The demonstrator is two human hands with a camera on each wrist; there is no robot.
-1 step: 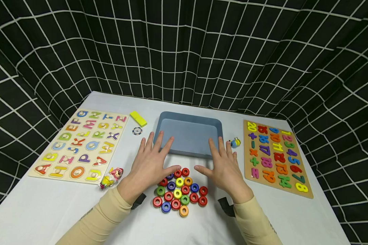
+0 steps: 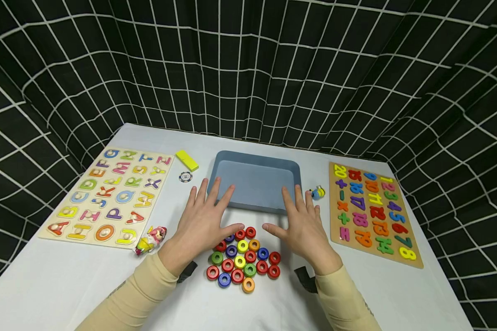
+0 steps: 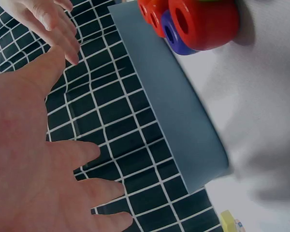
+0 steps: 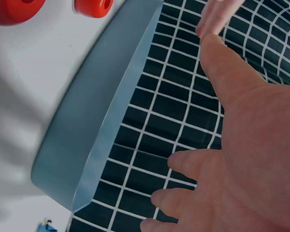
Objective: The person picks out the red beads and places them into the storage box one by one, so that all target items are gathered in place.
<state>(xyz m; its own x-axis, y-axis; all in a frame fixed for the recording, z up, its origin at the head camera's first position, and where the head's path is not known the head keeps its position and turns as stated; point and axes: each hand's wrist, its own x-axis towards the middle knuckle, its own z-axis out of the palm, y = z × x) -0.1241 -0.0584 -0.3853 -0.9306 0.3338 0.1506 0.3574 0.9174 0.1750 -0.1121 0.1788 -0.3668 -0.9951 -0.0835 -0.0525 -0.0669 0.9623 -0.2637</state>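
My left hand [image 2: 203, 225] is held over the table with its fingers spread, holding nothing. Its fingertips overlap the front left corner of a blue-grey tray [image 2: 254, 183] in the head view. Likewise spread and holding nothing, my right hand [image 2: 305, 230] reaches toward the tray's front right corner. Several wooden rings [image 2: 236, 281] in red, blue, purple, green, yellow and orange lie loose between my forearms, below the tray. Part of this group is hidden behind the left thumb. In the left wrist view, a red ring [image 3: 212, 29] shows beside the tray's outer wall [image 3: 183, 116].
A letter puzzle board [image 2: 76, 181] lies at left, a number board [image 2: 366, 248] at right. Near the left board are a small figurine [image 2: 151, 240], a yellow block [image 2: 187, 160] and a poker chip [image 2: 185, 177]. A small blue-and-yellow toy [image 2: 317, 192] sits right of the tray. Black gridded cloth [image 2: 248, 69] stands behind.
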